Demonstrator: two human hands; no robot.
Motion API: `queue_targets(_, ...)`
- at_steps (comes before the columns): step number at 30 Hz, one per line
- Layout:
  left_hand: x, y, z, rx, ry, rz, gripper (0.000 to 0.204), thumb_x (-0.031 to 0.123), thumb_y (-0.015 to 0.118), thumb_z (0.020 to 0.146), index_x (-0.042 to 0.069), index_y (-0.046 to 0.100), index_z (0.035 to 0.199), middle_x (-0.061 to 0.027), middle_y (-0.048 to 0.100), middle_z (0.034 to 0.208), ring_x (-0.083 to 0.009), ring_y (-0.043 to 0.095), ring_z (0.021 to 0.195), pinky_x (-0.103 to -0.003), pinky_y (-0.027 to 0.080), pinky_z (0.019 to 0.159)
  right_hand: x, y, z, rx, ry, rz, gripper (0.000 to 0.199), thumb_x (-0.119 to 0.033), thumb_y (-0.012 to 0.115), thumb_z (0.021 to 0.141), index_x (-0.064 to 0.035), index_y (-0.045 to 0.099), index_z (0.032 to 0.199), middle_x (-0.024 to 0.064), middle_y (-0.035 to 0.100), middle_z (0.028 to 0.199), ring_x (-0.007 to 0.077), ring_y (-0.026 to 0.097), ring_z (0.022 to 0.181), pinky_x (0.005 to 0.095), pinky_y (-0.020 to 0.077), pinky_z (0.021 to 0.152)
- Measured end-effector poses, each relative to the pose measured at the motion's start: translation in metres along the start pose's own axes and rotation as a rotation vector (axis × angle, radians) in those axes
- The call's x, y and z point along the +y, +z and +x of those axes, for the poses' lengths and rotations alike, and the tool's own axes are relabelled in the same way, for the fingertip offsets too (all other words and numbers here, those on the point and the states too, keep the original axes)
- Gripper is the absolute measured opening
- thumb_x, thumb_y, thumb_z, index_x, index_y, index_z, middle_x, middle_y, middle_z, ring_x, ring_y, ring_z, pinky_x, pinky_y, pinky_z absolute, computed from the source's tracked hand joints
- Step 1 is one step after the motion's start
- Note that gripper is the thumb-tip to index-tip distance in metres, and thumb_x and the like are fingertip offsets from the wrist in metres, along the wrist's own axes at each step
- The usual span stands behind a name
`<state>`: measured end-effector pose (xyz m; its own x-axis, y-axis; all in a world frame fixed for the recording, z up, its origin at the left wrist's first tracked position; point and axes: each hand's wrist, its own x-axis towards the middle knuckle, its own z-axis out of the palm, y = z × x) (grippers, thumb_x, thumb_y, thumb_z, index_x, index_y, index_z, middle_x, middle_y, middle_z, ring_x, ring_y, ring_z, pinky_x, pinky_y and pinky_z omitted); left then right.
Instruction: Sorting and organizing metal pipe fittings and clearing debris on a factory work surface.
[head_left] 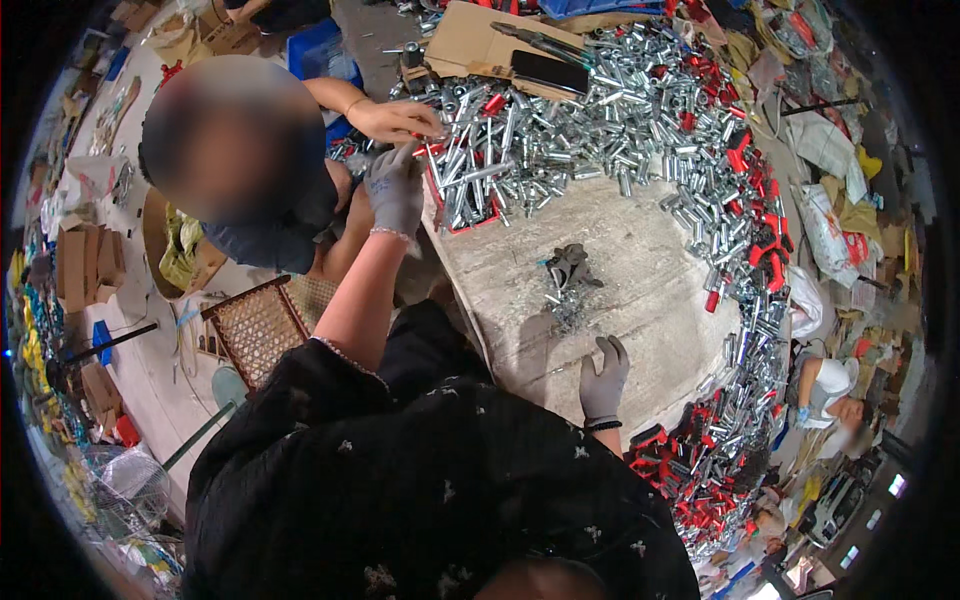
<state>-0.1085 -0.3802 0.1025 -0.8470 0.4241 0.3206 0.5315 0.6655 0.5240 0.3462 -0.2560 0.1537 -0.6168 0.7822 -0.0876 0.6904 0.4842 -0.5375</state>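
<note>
My left hand (pixel 393 192), in a grey glove, is stretched out to the far left past the table's edge. Its fingers are closed together just below a co-worker's bare hand (pixel 392 120); whatever may be between them is too small to make out. My right hand (pixel 603 382), also gloved, rests over the bare tabletop (pixel 650 290) with thumb and fingers apart, holding nothing. Ahead of it lies a dark crumpled thing (pixel 572 265) with small shiny bits (pixel 568 308) scattered beside it. Silvery metal sockets (pixel 560 140) are heaped along the far side.
Red-handled pieces (pixel 765 235) mix with the metal parts curving down the table's right side. A black phone (pixel 549 72) and a long dark tool (pixel 535 40) lie on cardboard (pixel 465 35) at the back. The co-worker sits left, near a woven chair (pixel 258 332).
</note>
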Motion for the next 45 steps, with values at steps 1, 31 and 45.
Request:
queue_targets(1, -0.007, 0.004, -0.001, 0.087, 0.127, 0.008, 0.028, 0.017, 0.067, 0.087, 0.011, 0.068, 0.115, -0.0124, 0.068, 0.111, -0.0328, 0.062, 0.108, -0.044, 0.047, 0.094, -0.002, -0.001, 0.001, -0.001, 0.004, -0.001, 0.039, -0.007, 0.066, 0.084, -0.0028, 0.060, 0.122, 0.0243, 0.053, 0.132, 0.0403, 0.047, 0.126, 0.0472, 0.0388, 0.107)
queue_targets(31, -0.019, -0.078, -0.134, -0.361, -0.499, -0.408, 0.025, 0.009, 0.067, 0.090, -0.002, 0.067, 0.113, -0.0178, 0.070, 0.107, -0.0276, 0.069, 0.102, -0.036, 0.054, 0.088, -0.068, 0.004, 0.064, -0.179, -0.200, 0.020, 0.034, -0.004, 0.066, 0.082, 0.0000, 0.061, 0.115, 0.0214, 0.057, 0.125, 0.0390, 0.051, 0.121, 0.0474, 0.0410, 0.105)
queue_targets(45, -0.033, -0.050, -0.144, -0.382, -0.608, -0.710, 0.027, 0.008, 0.065, 0.088, -0.003, 0.066, 0.112, -0.0187, 0.069, 0.103, -0.0270, 0.069, 0.095, -0.037, 0.054, 0.082, -0.050, -0.001, 0.047, -0.158, -0.165, -0.003, 0.037, -0.007, 0.066, 0.084, -0.0002, 0.060, 0.120, 0.0235, 0.053, 0.131, 0.0402, 0.050, 0.123, 0.0472, 0.0399, 0.106)
